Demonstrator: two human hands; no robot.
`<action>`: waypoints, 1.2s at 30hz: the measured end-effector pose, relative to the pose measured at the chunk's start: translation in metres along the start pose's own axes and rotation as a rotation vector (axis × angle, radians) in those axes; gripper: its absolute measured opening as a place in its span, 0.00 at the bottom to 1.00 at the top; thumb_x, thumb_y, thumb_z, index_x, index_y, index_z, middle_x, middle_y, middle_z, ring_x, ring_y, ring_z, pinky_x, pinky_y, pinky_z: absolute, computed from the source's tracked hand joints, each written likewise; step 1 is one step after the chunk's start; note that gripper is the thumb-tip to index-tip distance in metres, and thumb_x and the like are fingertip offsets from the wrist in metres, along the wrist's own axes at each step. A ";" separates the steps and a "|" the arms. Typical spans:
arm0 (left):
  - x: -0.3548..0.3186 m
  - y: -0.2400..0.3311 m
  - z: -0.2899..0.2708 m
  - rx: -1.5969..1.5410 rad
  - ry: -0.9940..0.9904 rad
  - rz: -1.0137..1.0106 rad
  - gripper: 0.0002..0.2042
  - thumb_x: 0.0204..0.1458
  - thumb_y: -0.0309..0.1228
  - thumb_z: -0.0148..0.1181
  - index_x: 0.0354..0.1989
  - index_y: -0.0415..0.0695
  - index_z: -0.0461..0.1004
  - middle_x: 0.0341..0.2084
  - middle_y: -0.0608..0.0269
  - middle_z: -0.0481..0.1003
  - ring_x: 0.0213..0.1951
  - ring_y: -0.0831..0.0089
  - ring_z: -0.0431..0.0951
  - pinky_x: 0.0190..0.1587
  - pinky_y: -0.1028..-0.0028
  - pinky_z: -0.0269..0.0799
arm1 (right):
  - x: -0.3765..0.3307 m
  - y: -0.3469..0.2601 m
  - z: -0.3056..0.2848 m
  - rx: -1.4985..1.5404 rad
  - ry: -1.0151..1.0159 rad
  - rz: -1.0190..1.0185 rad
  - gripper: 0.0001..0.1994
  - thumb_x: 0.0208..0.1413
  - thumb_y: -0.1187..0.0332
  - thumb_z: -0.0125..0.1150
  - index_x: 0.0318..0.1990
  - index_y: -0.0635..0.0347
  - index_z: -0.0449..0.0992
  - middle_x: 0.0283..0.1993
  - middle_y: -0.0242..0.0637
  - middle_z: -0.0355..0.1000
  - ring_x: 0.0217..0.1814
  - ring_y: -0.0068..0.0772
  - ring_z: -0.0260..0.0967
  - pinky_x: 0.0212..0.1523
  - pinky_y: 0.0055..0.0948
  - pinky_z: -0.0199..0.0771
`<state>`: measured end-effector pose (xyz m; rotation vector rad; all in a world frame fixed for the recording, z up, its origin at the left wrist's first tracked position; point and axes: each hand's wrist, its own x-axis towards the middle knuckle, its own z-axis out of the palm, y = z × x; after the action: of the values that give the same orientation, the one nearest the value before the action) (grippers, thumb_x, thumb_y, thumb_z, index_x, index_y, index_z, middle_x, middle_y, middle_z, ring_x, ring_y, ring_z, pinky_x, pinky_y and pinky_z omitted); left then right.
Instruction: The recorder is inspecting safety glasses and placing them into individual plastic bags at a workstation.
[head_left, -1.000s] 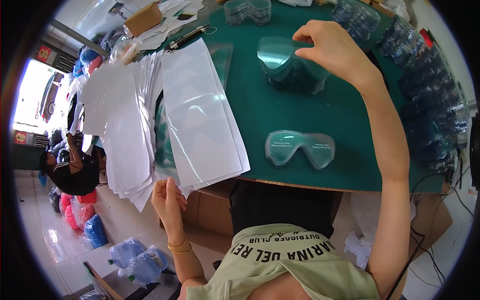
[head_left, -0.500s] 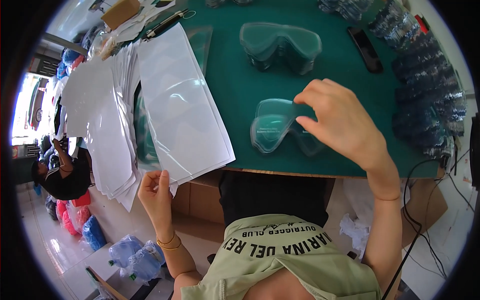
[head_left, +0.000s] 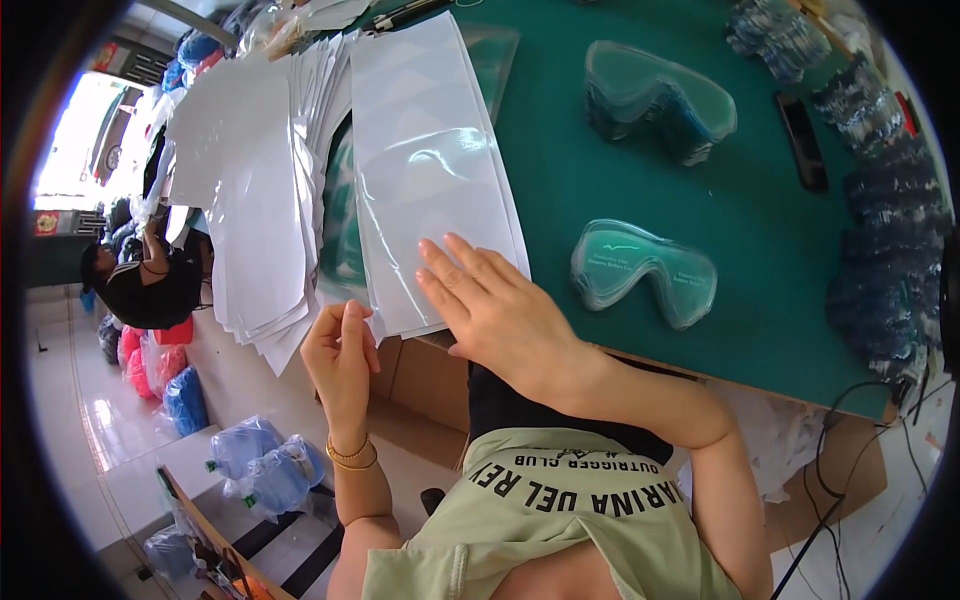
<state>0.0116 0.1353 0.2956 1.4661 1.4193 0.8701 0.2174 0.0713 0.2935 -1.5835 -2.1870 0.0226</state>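
Observation:
My right hand (head_left: 500,315) lies palm down over the near end of a glossy white sheet (head_left: 425,170), its fingers stretched out. The sheet tops a small pile and carries faint goggle-shaped outlines. At the sheet's near left corner is my left hand (head_left: 338,360), closed with thumb and fingers together; what it pinches, if anything, is hidden. To the right, a small stack of clear goggle-lens-shaped films (head_left: 645,275) with pale print lies on the green tabletop (head_left: 545,190). Behind it stands a taller stack of the same shape (head_left: 660,100).
Fanned white sheets (head_left: 245,190) cover the table's left side. A black phone (head_left: 802,142) and rows of stacked dark clear films (head_left: 885,250) line the right side. Cables (head_left: 825,470) hang off the right corner. Another person (head_left: 155,270) sits at far left; bagged bottles (head_left: 265,460) stand below.
My right hand has moved left from the near lens film stack onto the white sheet and flattened. The near stack now lies neatly aligned. The whole view has shifted.

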 end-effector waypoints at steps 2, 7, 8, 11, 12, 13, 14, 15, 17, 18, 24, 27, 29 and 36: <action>0.000 0.005 -0.008 0.018 0.007 -0.028 0.16 0.65 0.35 0.50 0.27 0.38 0.74 0.13 0.68 0.69 0.10 0.85 0.64 0.13 0.85 0.50 | -0.001 -0.010 0.019 -0.063 -0.020 -0.004 0.23 0.49 0.71 0.60 0.54 0.67 0.71 0.62 0.45 0.67 0.65 0.42 0.63 0.62 0.32 0.67; 0.006 0.006 -0.027 -0.060 -0.040 -0.113 0.26 0.67 0.44 0.43 0.21 0.38 0.73 0.11 0.62 0.71 0.09 0.81 0.67 0.09 0.85 0.50 | -0.019 -0.002 0.013 0.069 0.013 -0.050 0.12 0.48 0.75 0.58 0.41 0.66 0.77 0.52 0.45 0.75 0.55 0.39 0.74 0.49 0.31 0.79; 0.008 0.006 -0.028 -0.091 -0.066 -0.142 0.29 0.67 0.46 0.41 0.19 0.38 0.72 0.10 0.60 0.71 0.08 0.79 0.68 0.08 0.85 0.51 | -0.020 0.000 0.011 0.074 -0.009 -0.061 0.11 0.48 0.75 0.58 0.40 0.67 0.76 0.52 0.45 0.75 0.54 0.40 0.75 0.47 0.31 0.80; 0.010 0.010 -0.034 -0.121 -0.139 -0.168 0.33 0.68 0.50 0.36 0.17 0.36 0.72 0.09 0.59 0.71 0.07 0.78 0.68 0.07 0.85 0.53 | -0.021 0.005 0.000 0.153 -0.001 -0.052 0.11 0.46 0.76 0.61 0.39 0.67 0.76 0.50 0.46 0.75 0.52 0.40 0.76 0.44 0.31 0.81; 0.010 0.013 -0.037 -0.142 -0.192 -0.193 0.34 0.68 0.50 0.35 0.17 0.36 0.72 0.09 0.58 0.71 0.07 0.77 0.68 0.07 0.85 0.53 | -0.019 0.007 -0.002 0.199 0.055 -0.067 0.12 0.45 0.75 0.64 0.39 0.66 0.75 0.50 0.47 0.74 0.52 0.43 0.75 0.46 0.33 0.80; 0.012 0.015 -0.038 -0.119 -0.227 -0.188 0.36 0.67 0.52 0.33 0.17 0.34 0.72 0.09 0.58 0.71 0.07 0.77 0.68 0.07 0.85 0.55 | -0.013 0.005 -0.008 0.203 0.066 -0.073 0.13 0.44 0.74 0.65 0.40 0.66 0.76 0.51 0.47 0.74 0.53 0.44 0.74 0.47 0.34 0.79; 0.013 0.016 -0.038 -0.124 -0.208 -0.181 0.36 0.67 0.52 0.33 0.17 0.34 0.72 0.09 0.58 0.71 0.07 0.77 0.68 0.07 0.85 0.55 | -0.008 0.003 -0.013 0.208 0.078 -0.081 0.14 0.44 0.73 0.66 0.41 0.66 0.76 0.51 0.47 0.74 0.54 0.45 0.74 0.48 0.35 0.78; 0.013 0.018 -0.036 -0.119 -0.226 -0.189 0.36 0.67 0.52 0.33 0.18 0.34 0.73 0.09 0.58 0.71 0.07 0.77 0.68 0.07 0.85 0.55 | -0.006 0.003 -0.009 0.209 0.082 -0.103 0.14 0.44 0.73 0.66 0.41 0.66 0.76 0.51 0.47 0.74 0.54 0.45 0.74 0.48 0.35 0.78; 0.015 0.024 -0.034 -0.121 -0.280 -0.189 0.36 0.67 0.52 0.34 0.19 0.33 0.74 0.10 0.57 0.72 0.08 0.76 0.69 0.08 0.84 0.56 | -0.013 0.001 0.000 0.051 0.050 -0.128 0.15 0.45 0.73 0.64 0.43 0.66 0.76 0.52 0.48 0.74 0.56 0.47 0.73 0.51 0.37 0.77; 0.013 0.028 -0.033 -0.123 -0.265 -0.178 0.36 0.67 0.52 0.34 0.19 0.33 0.74 0.10 0.57 0.72 0.08 0.76 0.69 0.08 0.84 0.56 | -0.015 0.002 0.000 0.049 0.058 -0.144 0.15 0.45 0.73 0.64 0.43 0.66 0.76 0.52 0.48 0.74 0.56 0.47 0.73 0.51 0.37 0.77; 0.008 0.034 -0.031 0.024 -0.479 -0.369 0.38 0.67 0.54 0.34 0.22 0.29 0.76 0.13 0.54 0.75 0.12 0.72 0.74 0.11 0.80 0.64 | -0.023 0.004 -0.016 0.195 0.073 -0.162 0.16 0.47 0.76 0.58 0.46 0.67 0.76 0.52 0.47 0.75 0.54 0.45 0.75 0.50 0.37 0.78; 0.009 0.043 -0.027 -0.108 -0.557 -0.387 0.31 0.65 0.50 0.44 0.28 0.28 0.76 0.19 0.53 0.77 0.15 0.71 0.77 0.14 0.80 0.68 | -0.020 -0.003 -0.039 0.207 0.064 -0.212 0.17 0.47 0.77 0.59 0.47 0.67 0.76 0.52 0.47 0.75 0.55 0.46 0.75 0.49 0.37 0.78; 0.016 0.049 -0.020 -0.135 -0.632 -0.382 0.20 0.61 0.41 0.55 0.29 0.31 0.75 0.21 0.57 0.77 0.17 0.74 0.77 0.15 0.81 0.69 | -0.021 -0.003 -0.046 0.195 0.060 -0.236 0.17 0.47 0.77 0.59 0.48 0.67 0.76 0.52 0.47 0.75 0.55 0.46 0.74 0.49 0.37 0.78; 0.015 0.031 -0.011 -0.095 -0.672 -0.123 0.09 0.61 0.30 0.56 0.36 0.34 0.74 0.21 0.67 0.74 0.16 0.81 0.73 0.18 0.82 0.68 | 0.002 0.012 -0.061 0.788 -0.174 0.142 0.13 0.59 0.65 0.61 0.46 0.63 0.78 0.46 0.41 0.77 0.48 0.40 0.76 0.48 0.33 0.76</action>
<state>0.0143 0.1529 0.3268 1.3989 0.9333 0.3067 0.2492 0.0628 0.3465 -1.2805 -1.8128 0.9674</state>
